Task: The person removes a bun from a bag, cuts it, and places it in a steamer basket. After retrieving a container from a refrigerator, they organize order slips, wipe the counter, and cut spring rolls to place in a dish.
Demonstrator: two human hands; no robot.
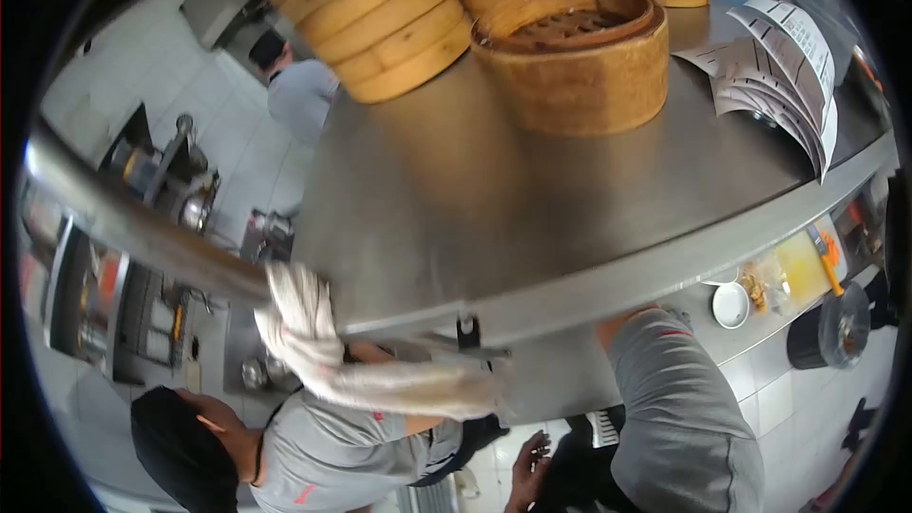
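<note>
My right arm, in a grey sleeve [676, 389], reaches up under the front edge of the steel shelf [418, 228]. The shelf hides that hand and whatever it may touch. Low in the view, my left hand [528, 473] is beside dark clothing, fingers loosely bent and apart, with nothing visible in them. A knotted whitish cloth [309, 332] hangs from the metal rail at the shelf's left corner. On the shelf stand a round bamboo steamer [579, 81] with a slatted inside and a stack of steamers [380, 24]. Paper slips [779, 76] fan out at the right.
A co-worker in a black cap [180, 451] stands close at lower left, one arm partly behind the cloth. Another person [299, 95] is farther back. Under the shelf's right side, a counter holds a white bowl [731, 305] and a yellow cutting board [801, 266]. A bin [836, 328] stands nearby.
</note>
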